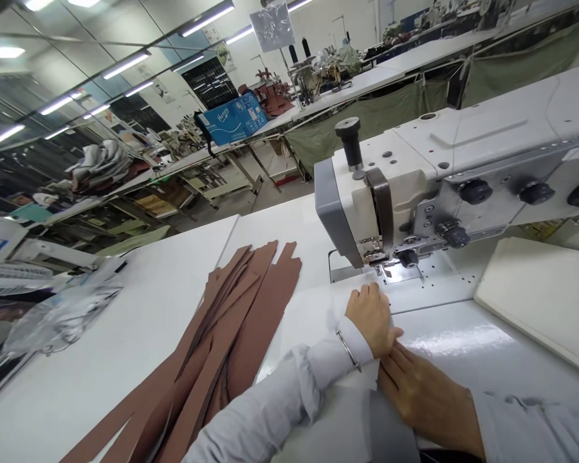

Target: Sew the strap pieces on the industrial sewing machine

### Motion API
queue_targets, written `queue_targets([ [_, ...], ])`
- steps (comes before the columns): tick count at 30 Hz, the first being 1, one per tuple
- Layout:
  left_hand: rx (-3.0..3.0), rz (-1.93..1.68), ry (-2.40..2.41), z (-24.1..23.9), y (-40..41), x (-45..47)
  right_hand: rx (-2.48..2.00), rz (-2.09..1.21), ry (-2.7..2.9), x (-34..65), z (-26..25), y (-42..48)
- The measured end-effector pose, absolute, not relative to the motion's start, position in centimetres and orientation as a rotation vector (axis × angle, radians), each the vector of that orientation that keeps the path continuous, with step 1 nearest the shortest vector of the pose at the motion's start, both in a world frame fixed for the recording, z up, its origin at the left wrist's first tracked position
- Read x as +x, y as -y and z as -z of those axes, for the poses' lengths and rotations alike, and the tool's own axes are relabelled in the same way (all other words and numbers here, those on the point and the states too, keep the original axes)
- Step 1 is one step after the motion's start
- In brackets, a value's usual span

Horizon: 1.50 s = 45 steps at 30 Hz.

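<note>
Left hand (371, 318) and right hand (424, 399) close together, lying flat on a white sheet (359, 289), not gripping, right up to the presser foot (376, 257) of the sewing machine (390, 154). Even, flat pressure keeps it smooth. Brown strips (251, 308) lie on the bench (125, 321) to the left.

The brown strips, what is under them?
The brown strips lie piled on a white table. The tabletop beneath them is covered, so I cannot see it.
</note>
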<state>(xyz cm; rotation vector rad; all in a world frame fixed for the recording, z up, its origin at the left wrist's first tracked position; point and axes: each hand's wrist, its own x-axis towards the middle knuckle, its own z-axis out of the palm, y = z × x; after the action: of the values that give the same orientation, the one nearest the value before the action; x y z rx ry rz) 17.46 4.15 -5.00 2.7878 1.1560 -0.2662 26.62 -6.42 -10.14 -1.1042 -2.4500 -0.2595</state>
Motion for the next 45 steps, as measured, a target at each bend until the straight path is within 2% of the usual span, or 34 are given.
queue_targets([
  [4, 2.689, 0.57, -1.126, 4.1, -4.2, 17.6, -1.071, 0.313, 2.377, 26.8, 10.9, 7.2],
  [7, 2.665, 0.659, -1.048, 3.9, -5.1, 16.8, -1.09, 0.318, 2.34, 27.1, 11.3, 7.4],
  [23, 2.673, 0.722, -0.966, 3.5, -7.0, 17.1, -1.054, 0.205, 2.388, 27.8, 10.9, 5.4],
  [45, 2.654, 0.745, -0.971, 4.0, -8.6, 17.8, -1.089, 0.312, 2.409, 26.7, 10.5, 4.3],
])
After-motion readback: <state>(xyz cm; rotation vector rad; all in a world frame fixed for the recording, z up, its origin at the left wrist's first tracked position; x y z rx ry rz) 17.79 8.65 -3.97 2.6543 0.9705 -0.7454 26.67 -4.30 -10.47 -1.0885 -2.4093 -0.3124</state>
